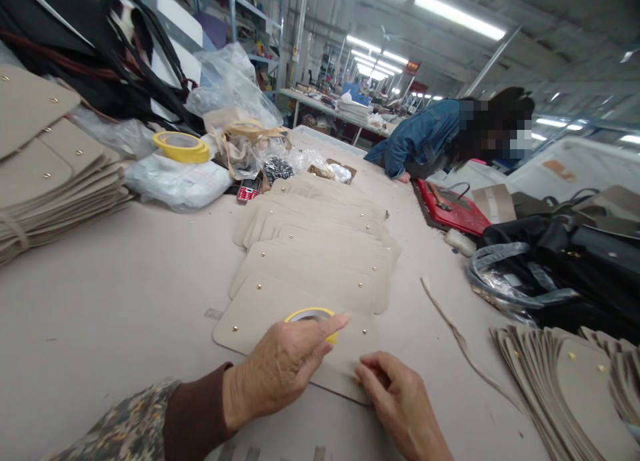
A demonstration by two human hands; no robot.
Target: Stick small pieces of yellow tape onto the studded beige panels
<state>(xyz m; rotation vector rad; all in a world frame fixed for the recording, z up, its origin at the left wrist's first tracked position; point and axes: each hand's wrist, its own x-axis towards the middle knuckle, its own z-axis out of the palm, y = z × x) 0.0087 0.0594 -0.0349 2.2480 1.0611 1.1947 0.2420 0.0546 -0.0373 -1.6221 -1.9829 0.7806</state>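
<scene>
Head view is showing the left hand gripping a yellow tape roll on the nearest beige studded panel, lying at the front of an overlapping row on the bench, while the right hand, fingers curled, is pinching that panel's near edge. Taping along this edge seems to be under way; continuing is calling for the pinched end staying put.

There is only one view, taken from the person's head. It looks forward and down along the counter. The left hand and right hand are very near, at the counter's near edge, and its far end is well away.
</scene>
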